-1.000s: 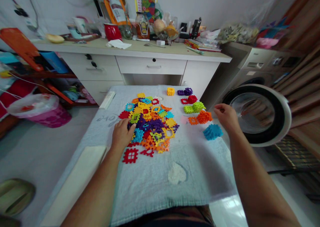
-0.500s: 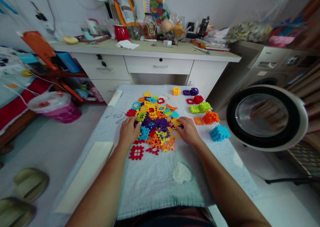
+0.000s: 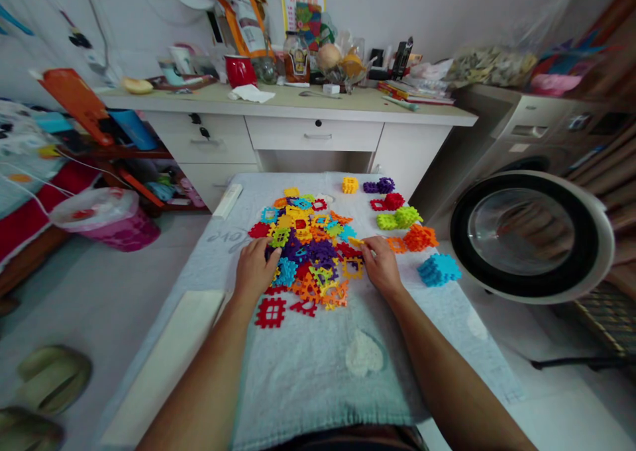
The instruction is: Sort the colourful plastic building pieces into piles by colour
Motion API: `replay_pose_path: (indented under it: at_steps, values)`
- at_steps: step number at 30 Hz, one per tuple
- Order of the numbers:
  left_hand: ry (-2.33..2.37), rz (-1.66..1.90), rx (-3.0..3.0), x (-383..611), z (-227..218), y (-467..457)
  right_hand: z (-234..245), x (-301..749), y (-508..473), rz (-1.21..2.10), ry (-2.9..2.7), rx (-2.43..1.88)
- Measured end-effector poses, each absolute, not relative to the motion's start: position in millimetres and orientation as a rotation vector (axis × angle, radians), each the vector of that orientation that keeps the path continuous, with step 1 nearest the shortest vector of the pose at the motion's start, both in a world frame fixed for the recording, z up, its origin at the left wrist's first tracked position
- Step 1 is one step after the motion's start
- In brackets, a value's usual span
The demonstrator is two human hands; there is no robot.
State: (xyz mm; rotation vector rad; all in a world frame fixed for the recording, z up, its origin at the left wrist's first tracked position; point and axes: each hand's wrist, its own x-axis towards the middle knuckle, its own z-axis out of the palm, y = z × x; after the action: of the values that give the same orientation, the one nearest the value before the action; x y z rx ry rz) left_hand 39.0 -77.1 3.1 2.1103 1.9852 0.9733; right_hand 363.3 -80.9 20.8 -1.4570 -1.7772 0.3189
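Observation:
A mixed pile of interlocking plastic building pieces lies mid-table, in purple, yellow, red, orange, green and blue. At its right edge, my right hand pinches a flat yellow building piece, seen nearly edge-on. Just below that lies a yellow square frame piece. My left hand is at the pile's left edge, its fingers bent and closed by some purple pieces; what is in them is hidden. A blue stack of pieces sits beside its thumb. Nearer me lies a red window-like piece.
Colour-sorted groups line the table's right side: yellow, purple, red, green, orange and blue. A white strip lies at left. An open washing machine door stands at right.
My right hand has drawn slightly right with the yellow piece, which has tilted, and red pieces now show behind it. My left hand stays at the pile's left edge. The view has shifted slightly.

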Motion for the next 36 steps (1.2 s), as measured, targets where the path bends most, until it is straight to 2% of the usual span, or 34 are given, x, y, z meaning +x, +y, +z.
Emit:
replay_pose_path:
  at_steps: [5, 12, 20, 27, 36]
  values:
    - [1.993, 0.971, 2.124, 39.0, 2.6, -76.1, 16.1, 373.7, -76.0, 0.474, -1.572, -1.615]
    - [1.972, 1.013, 2.055, 37.3, 4.3, -74.6, 11.1, 376.1, -75.5, 0.240, -1.854, -1.698]
    - [1.877, 1.203, 1.725, 32.2, 1.7, -66.9, 23.5, 372.9, -70.7, 0.293, -2.030, -1.775]
    - [1.895, 1.214, 1.731, 35.2, 2.3, -66.9, 32.5, 371.5, -68.7, 0.320, -2.089, -1.860]
    - [1.909, 1.206, 1.774, 34.0, -0.3, -66.3, 71.2, 363.7, 11.6, 0.086, -2.038, -1.644]
